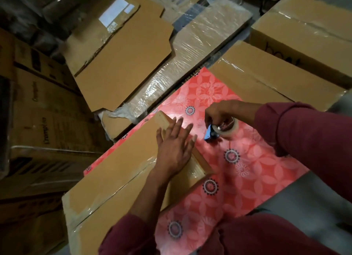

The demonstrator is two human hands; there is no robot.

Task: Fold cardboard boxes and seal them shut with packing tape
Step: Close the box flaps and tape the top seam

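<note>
Left hand [174, 148] lay flat, fingers relaxed, on the long flat brown cardboard box [122, 171]; right hand [219, 113] gripped the blue-handled clear tape dispenser [221, 130] just beyond its end.

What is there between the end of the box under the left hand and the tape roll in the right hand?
In the head view, only bare pink flowered cloth lies between the box end and the tape roll. The left hand's fingertips reach over it.

Covered part of the cardboard box [118, 171] under the left hand [174, 146]. Hid most of the tape dispenser [211, 133] beneath the right hand [219, 111]. Blurred beyond reading, print on stacked cartons [43, 110].
</note>
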